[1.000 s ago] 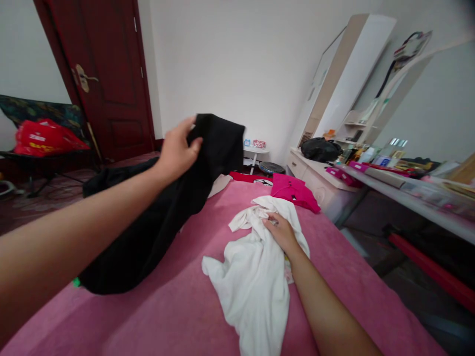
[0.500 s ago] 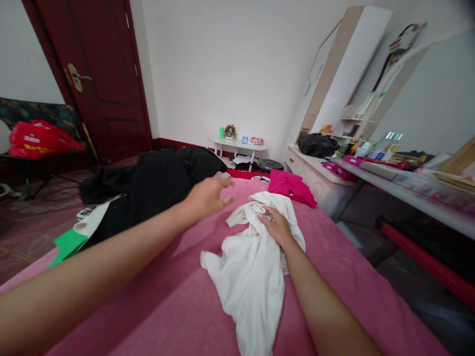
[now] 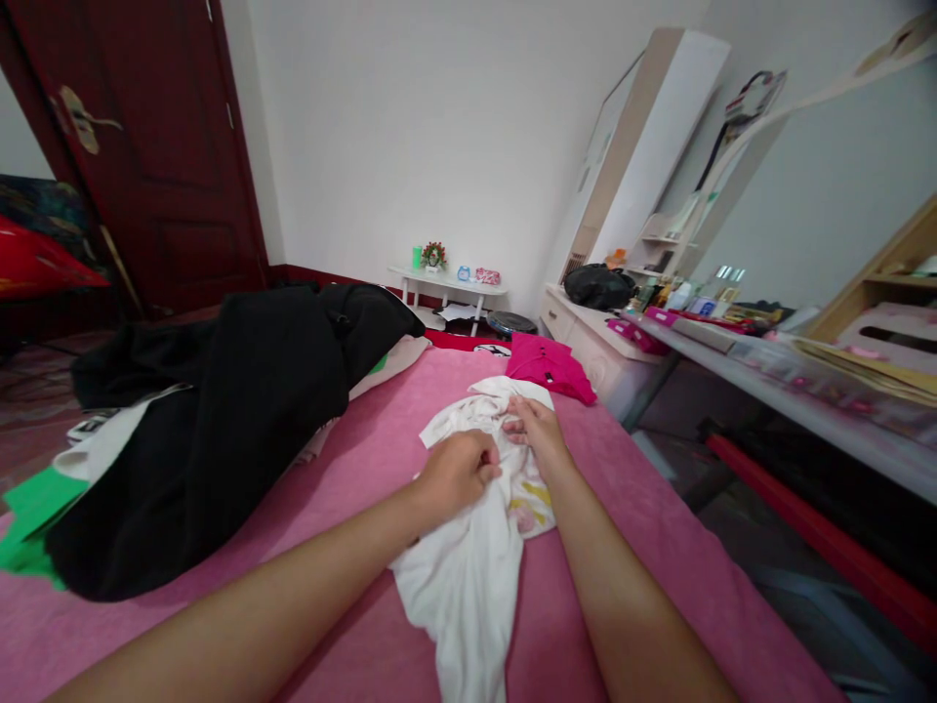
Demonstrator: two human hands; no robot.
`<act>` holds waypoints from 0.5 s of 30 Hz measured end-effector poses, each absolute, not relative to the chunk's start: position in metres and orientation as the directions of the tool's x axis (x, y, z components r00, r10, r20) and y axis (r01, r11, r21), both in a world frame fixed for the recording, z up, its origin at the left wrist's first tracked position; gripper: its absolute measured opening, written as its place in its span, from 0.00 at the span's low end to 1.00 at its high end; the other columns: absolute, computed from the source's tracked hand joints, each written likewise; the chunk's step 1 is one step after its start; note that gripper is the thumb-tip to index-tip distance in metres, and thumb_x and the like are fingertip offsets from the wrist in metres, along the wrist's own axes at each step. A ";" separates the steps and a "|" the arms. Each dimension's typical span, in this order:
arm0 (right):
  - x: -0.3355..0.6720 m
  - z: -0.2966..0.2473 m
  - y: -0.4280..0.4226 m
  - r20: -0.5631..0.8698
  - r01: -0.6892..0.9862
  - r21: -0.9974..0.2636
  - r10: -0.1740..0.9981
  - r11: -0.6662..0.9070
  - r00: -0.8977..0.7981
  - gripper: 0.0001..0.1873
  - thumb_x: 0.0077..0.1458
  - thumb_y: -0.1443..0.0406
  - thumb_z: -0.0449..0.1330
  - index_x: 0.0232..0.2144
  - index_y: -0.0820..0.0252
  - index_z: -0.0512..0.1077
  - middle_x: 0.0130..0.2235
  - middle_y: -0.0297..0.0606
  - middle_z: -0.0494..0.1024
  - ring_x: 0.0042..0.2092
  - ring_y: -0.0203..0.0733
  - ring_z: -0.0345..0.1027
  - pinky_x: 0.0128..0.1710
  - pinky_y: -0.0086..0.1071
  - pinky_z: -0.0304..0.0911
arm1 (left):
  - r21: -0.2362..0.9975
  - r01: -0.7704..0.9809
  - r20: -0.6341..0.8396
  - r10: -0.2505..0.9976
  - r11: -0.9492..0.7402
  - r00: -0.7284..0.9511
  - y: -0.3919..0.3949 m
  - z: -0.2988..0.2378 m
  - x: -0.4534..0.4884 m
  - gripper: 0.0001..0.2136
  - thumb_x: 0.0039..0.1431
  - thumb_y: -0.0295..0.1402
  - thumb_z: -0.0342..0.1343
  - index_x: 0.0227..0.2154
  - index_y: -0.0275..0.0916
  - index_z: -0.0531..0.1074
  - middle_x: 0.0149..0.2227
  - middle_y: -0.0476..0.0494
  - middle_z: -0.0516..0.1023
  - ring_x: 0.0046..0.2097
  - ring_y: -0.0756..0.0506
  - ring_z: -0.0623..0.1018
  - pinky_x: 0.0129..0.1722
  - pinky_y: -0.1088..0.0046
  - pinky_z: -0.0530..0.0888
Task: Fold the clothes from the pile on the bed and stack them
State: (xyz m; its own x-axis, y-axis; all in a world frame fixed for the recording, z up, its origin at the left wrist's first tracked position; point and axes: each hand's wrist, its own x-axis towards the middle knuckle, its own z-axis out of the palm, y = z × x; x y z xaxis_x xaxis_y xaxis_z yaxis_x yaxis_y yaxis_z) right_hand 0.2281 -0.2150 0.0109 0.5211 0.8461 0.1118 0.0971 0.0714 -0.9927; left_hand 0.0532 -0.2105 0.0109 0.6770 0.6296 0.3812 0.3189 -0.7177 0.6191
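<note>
A crumpled white garment (image 3: 468,576) with a yellow and pink print near its right edge lies lengthwise on the pink bedspread (image 3: 622,596). My left hand (image 3: 458,474) is closed on the garment's left side, fingers curled into the cloth. Just beyond it, my right hand (image 3: 538,430) rests on the upper part, its fingers slightly apart and touching the fabric; the thumb is hidden. Past the far end of the white garment sits a folded magenta garment (image 3: 549,366).
Black clothing (image 3: 256,371) is heaped on the left of the bed, with a green and white piece (image 3: 44,508) under it. A cluttered table (image 3: 768,361) runs along the right. A low white table (image 3: 446,281) stands by the far wall.
My left hand has come down from the air onto the white garment and closed. My right hand's fingers have loosened, and the garment's print shows more. The view has turned slightly right.
</note>
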 end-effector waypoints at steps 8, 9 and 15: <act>0.228 0.052 -0.219 0.353 0.308 -0.930 0.717 0.200 0.601 0.19 0.42 0.56 0.60 0.35 0.63 0.73 0.31 0.37 0.76 0.26 0.33 0.67 0.21 0.23 0.61 | 0.822 0.323 0.476 0.877 -0.469 0.063 -0.121 0.013 -0.012 0.05 0.51 0.32 0.53 0.22 0.39 0.65 0.24 0.51 0.70 0.30 0.48 0.71 0.32 0.73 0.66; 0.224 0.056 -0.221 0.362 0.317 -0.926 0.722 0.206 0.589 0.18 0.42 0.56 0.60 0.34 0.63 0.73 0.30 0.36 0.75 0.25 0.33 0.66 0.20 0.23 0.60 | 0.836 0.319 0.464 0.885 -0.447 0.023 -0.114 0.008 -0.018 0.06 0.52 0.32 0.51 0.22 0.39 0.64 0.24 0.51 0.69 0.30 0.48 0.71 0.32 0.73 0.66; 0.171 0.069 -0.242 0.003 0.496 -0.868 1.000 0.006 -0.006 0.17 0.45 0.52 0.60 0.26 0.61 0.72 0.24 0.34 0.73 0.22 0.32 0.61 0.19 0.24 0.53 | 0.875 0.245 0.440 0.897 -0.417 -0.047 -0.103 -0.006 -0.021 0.06 0.52 0.34 0.51 0.24 0.40 0.63 0.23 0.52 0.67 0.28 0.49 0.69 0.30 0.74 0.64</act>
